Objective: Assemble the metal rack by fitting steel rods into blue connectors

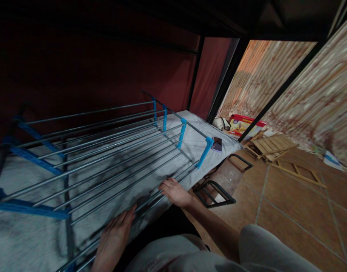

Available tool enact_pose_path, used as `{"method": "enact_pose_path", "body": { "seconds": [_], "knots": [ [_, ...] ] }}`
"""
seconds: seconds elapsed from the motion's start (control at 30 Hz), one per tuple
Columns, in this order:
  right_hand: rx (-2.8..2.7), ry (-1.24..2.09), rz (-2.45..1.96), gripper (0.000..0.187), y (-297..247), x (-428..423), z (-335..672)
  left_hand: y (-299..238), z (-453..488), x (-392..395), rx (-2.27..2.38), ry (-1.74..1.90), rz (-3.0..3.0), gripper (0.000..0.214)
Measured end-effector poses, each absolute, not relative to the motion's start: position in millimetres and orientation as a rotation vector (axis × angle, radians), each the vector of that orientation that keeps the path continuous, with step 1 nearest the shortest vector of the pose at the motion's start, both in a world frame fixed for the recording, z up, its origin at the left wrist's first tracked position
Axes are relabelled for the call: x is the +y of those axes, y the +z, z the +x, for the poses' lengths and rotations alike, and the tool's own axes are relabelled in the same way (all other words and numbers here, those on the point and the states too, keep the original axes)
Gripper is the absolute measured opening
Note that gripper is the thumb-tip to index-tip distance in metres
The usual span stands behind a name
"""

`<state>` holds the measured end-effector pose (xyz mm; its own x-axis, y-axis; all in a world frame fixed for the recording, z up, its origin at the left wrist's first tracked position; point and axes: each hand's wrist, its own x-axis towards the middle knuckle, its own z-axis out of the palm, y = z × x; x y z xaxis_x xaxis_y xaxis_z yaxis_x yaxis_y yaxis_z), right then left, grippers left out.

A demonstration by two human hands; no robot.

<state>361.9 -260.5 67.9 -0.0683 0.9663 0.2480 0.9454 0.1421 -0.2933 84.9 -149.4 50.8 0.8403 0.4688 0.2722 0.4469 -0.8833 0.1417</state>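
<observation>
A shoe rack (113, 149) of grey metal tubes with blue plastic brackets lies on its side across a pale bedspread. Its tubes run from the left foreground toward the back right. My left hand (115, 236) lies over the front lower tubes, fingers bent across them, fingertips partly hidden. Farther right along the same tubes, my right hand (175, 192) is closed with its fingers curled over the metal. Both palms face down, and their undersides are out of sight.
A phone (217, 144) lies on the bedspread (176, 121) past the rack's right end. Beside the bed stands a dark-framed item (215, 194) on the tiled floor. Folded wooden pieces (275, 147) and a red box (244, 124) are farther off, near the curtain (303, 94).
</observation>
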Motion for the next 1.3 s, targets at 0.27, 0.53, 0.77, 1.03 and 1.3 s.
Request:
{"method": "enact_pose_path", "body": {
  "seconds": [0.27, 0.53, 0.77, 1.03, 1.3],
  "knots": [
    [-2.073, 0.048, -1.835, 0.019, 65.6, -263.5, 366.6, 46.9, 86.8, -149.8, 0.701, 0.513, 2.898, 0.043],
    [-2.078, 0.08, -1.835, 0.02, 70.7, -265.9, 367.2, 49.6, 87.9, -154.0, 0.77, 0.466, 2.86, 0.044],
    [-2.096, 0.079, -1.827, 0.023, 74.0, -266.4, 368.6, 49.8, 86.7, -154.1, 0.755, 0.499, 2.888, 0.044],
    [-2.104, 0.098, -1.826, 0.024, 74.0, -267.7, 371.5, 52.5, 90.5, -152.4, 0.726, 0.355, 2.844, 0.049],
    [-2.115, 0.06, -1.818, 0.027, 75.5, -271.1, 373.2, 44.4, 91.2, -149.3, 0.749, 0.272, 2.816, 0.047]
  ]
}}
